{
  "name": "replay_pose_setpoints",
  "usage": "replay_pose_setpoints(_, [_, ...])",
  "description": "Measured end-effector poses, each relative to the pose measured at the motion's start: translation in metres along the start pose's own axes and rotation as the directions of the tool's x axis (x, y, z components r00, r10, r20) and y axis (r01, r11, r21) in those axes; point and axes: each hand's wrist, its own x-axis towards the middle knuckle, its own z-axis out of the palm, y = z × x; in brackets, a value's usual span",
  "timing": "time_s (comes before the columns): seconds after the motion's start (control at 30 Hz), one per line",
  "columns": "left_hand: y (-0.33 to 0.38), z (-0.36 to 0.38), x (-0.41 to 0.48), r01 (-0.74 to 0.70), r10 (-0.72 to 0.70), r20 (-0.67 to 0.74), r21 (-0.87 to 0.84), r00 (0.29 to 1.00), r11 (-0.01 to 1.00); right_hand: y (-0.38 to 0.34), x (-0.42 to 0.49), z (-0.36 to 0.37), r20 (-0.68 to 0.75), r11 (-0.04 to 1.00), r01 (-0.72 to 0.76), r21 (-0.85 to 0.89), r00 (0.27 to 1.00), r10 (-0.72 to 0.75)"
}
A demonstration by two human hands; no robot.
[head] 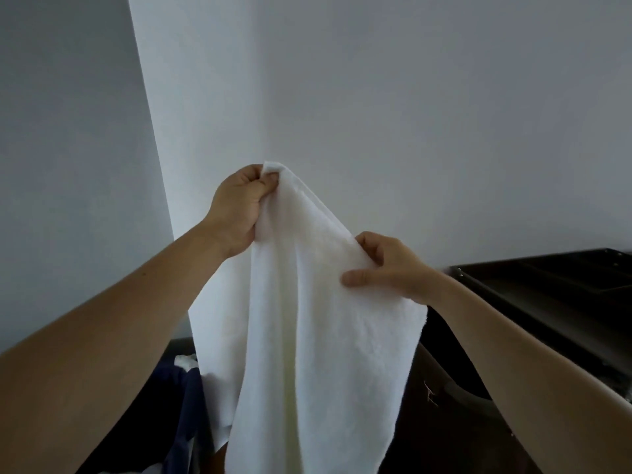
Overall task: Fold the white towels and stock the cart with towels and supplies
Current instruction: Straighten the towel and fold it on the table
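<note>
Both grips are closed on the white towel (325,336): our left hand (239,206) pinches its top corner up high, our right hand (390,265) pinches the edge lower down, thumb on the near face. We see it hang before the pale wall (376,97), blue cloth (186,398) low left, a dark tray (547,289) to the right

Housekeeping linen room: bare white walls (376,97) behind fingers (357,278), dark cart (547,285) right of them, laundry heap (186,381) below-left
</note>
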Motion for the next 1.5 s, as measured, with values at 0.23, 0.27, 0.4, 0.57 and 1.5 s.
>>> replay_pose_setpoints(0.23, [0.006,-0.006,0.002,-0.061,0.061,-0.003,0.041,0.998,0.997,0.031,-0.024,0.014,0.009,0.989,-0.014,0.145,1.0,0.013])
replay_pose_setpoints(0.27, [0.007,-0.008,0.002,-0.069,0.069,-0.005,0.033,0.998,0.997,0.036,-0.026,0.016,0.002,0.991,-0.028,0.129,1.0,0.028])
replay_pose_setpoints(0.4, [0.008,-0.018,0.0,-0.092,0.092,-0.031,0.02,0.995,0.996,0.05,-0.03,0.017,-0.004,0.997,-0.073,-0.02,0.997,0.073])
replay_pose_setpoints(0.57, [0.011,-0.033,0.0,-0.115,0.118,-0.092,0.043,0.989,0.992,0.071,-0.028,0.011,0.067,0.915,-0.04,-0.402,0.995,0.073])
replay_pose_setpoints(1.5, [-0.016,-0.169,-0.02,0.009,0.015,-0.13,0.182,0.991,0.983,-0.053,-0.006,-0.042,-0.267,0.953,-0.042,-0.3,0.963,-0.042])
